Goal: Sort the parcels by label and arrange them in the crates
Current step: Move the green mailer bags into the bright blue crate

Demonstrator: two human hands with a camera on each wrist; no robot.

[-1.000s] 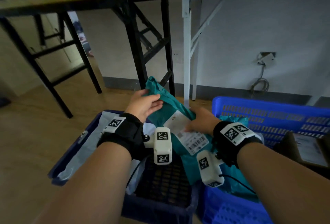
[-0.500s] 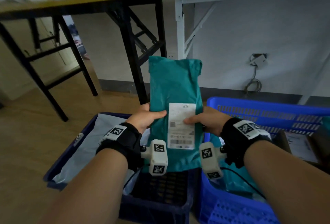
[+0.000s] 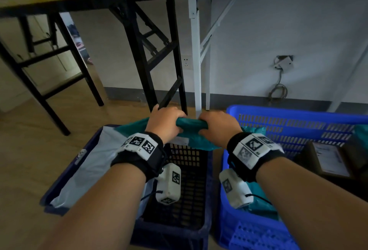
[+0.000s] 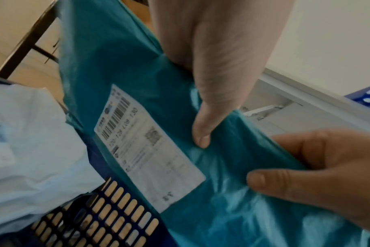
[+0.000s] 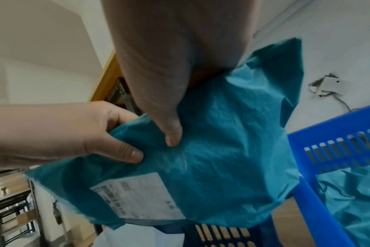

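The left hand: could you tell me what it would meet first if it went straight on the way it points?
Likely the black table leg just beyond the left hand, which grips the teal parcel; depth is unclear.

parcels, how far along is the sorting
Done: a grey parcel lies in the dark crate; teal ones sit in the blue crate. In hand: both hands grip a teal parcel over the crates. Left: placing it.

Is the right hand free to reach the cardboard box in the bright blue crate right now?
Probably not yet: the right hand and left hand both grip the teal mailer. The cardboard box itself lies uncovered.
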